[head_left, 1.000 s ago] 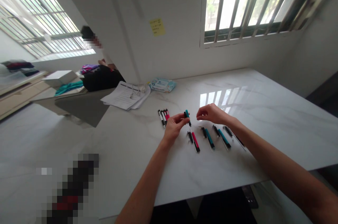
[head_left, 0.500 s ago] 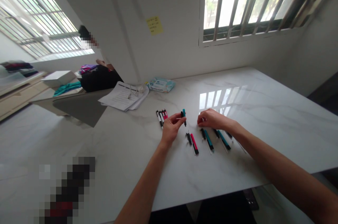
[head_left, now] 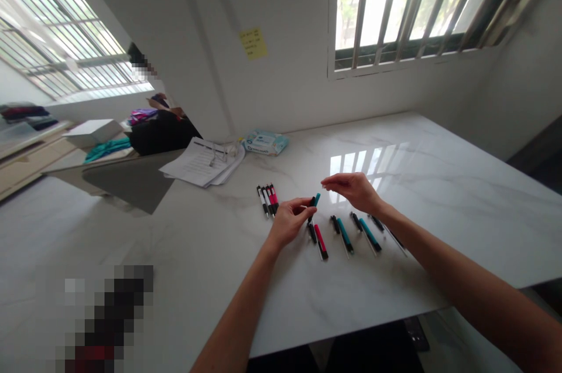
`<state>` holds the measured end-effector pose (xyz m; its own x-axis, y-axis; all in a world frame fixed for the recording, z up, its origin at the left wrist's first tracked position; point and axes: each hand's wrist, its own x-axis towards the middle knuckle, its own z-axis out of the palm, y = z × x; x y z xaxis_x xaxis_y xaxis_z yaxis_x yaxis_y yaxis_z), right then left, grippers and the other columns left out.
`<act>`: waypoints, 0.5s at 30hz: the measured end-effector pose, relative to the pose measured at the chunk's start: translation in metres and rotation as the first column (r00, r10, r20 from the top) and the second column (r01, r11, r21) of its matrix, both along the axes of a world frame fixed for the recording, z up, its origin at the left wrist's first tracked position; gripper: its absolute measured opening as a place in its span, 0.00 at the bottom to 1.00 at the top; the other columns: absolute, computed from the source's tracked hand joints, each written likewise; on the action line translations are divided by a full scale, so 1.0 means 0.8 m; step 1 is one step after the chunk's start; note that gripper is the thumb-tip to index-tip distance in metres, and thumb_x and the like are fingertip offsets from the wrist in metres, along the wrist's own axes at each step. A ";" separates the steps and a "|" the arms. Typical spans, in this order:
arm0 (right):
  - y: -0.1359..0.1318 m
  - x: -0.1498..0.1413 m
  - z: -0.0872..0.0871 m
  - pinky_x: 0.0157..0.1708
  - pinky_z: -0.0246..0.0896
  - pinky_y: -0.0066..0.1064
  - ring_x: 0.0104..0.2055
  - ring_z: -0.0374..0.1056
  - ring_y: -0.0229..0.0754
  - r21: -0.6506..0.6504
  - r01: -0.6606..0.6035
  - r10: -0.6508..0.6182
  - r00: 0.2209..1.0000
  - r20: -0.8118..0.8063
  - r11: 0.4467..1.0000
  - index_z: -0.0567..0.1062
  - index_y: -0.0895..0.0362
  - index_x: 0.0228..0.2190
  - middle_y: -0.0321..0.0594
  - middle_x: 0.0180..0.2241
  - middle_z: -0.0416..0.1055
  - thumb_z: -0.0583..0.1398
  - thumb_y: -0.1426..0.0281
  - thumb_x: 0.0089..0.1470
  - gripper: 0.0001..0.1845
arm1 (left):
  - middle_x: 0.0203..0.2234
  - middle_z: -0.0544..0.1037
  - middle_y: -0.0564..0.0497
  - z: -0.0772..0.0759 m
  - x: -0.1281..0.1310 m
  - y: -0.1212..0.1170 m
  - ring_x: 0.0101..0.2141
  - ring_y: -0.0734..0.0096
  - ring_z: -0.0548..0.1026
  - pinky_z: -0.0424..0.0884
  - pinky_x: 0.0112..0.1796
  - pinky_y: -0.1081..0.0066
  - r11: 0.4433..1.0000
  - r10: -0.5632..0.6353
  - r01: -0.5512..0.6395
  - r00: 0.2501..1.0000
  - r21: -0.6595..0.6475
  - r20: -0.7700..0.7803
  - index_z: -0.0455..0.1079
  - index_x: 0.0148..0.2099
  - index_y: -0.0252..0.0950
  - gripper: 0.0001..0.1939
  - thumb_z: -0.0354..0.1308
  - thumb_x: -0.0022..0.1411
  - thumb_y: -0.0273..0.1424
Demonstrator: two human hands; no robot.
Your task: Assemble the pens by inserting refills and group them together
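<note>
My left hand (head_left: 290, 219) is closed around a teal pen part (head_left: 315, 200) with a black end, held just above the white marble table (head_left: 439, 185). My right hand (head_left: 351, 188) hovers right beside it with fingers pinched together; whatever they hold is too small to make out. Below my hands lie disassembled pens in a row: a red barrel (head_left: 320, 240), a teal barrel (head_left: 345, 235), another teal barrel (head_left: 370, 234) and black pieces. A group of several assembled pens (head_left: 267, 197) lies to the left.
A stack of papers (head_left: 202, 162) and a pack of wipes (head_left: 266, 141) lie at the table's back. A yellow sticky note (head_left: 253, 43) hangs on the wall. Another person (head_left: 158, 124) sits at a desk at the left. Barred windows are behind.
My right hand rose from the table near the pen row and came up toward the teal part. My left hand tilted that part over toward the right.
</note>
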<state>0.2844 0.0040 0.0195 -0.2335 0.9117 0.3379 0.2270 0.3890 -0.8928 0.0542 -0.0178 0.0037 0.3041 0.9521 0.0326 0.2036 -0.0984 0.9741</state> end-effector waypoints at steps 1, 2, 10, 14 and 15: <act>-0.001 0.000 0.001 0.49 0.74 0.39 0.44 0.79 0.47 0.015 -0.002 0.001 1.000 0.019 1.000 0.84 0.51 0.42 0.38 0.41 0.83 0.64 0.57 0.59 0.14 | 0.31 0.84 0.47 0.000 0.000 0.000 0.29 0.66 0.77 0.70 0.33 0.70 1.000 -0.005 0.005 1.000 0.003 -0.006 0.81 0.50 0.35 0.21 0.69 0.57 0.40; -0.001 0.000 0.002 0.49 0.74 0.39 0.44 0.79 0.47 0.037 -0.006 0.004 0.999 0.045 0.999 0.84 0.50 0.41 0.38 0.41 0.83 0.64 0.58 0.60 0.13 | 0.30 0.84 0.47 0.000 0.000 0.000 0.28 0.66 0.77 0.69 0.32 0.70 1.000 -0.010 0.010 1.000 0.007 -0.015 0.81 0.50 0.35 0.21 0.69 0.57 0.40; -0.008 -0.006 0.000 0.49 0.74 0.37 0.45 0.79 0.46 0.032 -0.124 0.120 0.988 0.096 0.992 0.83 0.49 0.46 0.37 0.42 0.83 0.62 0.60 0.61 0.15 | 0.31 0.83 0.48 0.002 0.002 -0.002 0.28 0.68 0.76 0.68 0.31 0.71 0.999 -0.039 0.040 0.999 0.024 -0.019 0.81 0.50 0.36 0.20 0.69 0.57 0.39; -0.008 -0.004 0.005 0.48 0.74 0.38 0.45 0.79 0.45 0.030 -0.140 0.138 0.988 0.065 0.990 0.81 0.51 0.50 0.39 0.42 0.83 0.61 0.59 0.62 0.17 | 0.31 0.83 0.48 0.001 0.002 -0.002 0.29 0.68 0.76 0.69 0.32 0.71 0.999 -0.037 0.037 0.999 0.031 0.001 0.81 0.50 0.36 0.20 0.68 0.58 0.39; -0.005 0.002 0.009 0.48 0.75 0.38 0.45 0.78 0.45 0.047 -0.104 0.100 0.991 0.086 0.993 0.81 0.51 0.48 0.39 0.42 0.82 0.61 0.59 0.62 0.16 | 0.31 0.83 0.48 0.001 0.002 -0.002 0.29 0.68 0.76 0.69 0.33 0.70 0.999 -0.027 0.026 1.000 0.030 0.017 0.81 0.50 0.36 0.20 0.68 0.58 0.39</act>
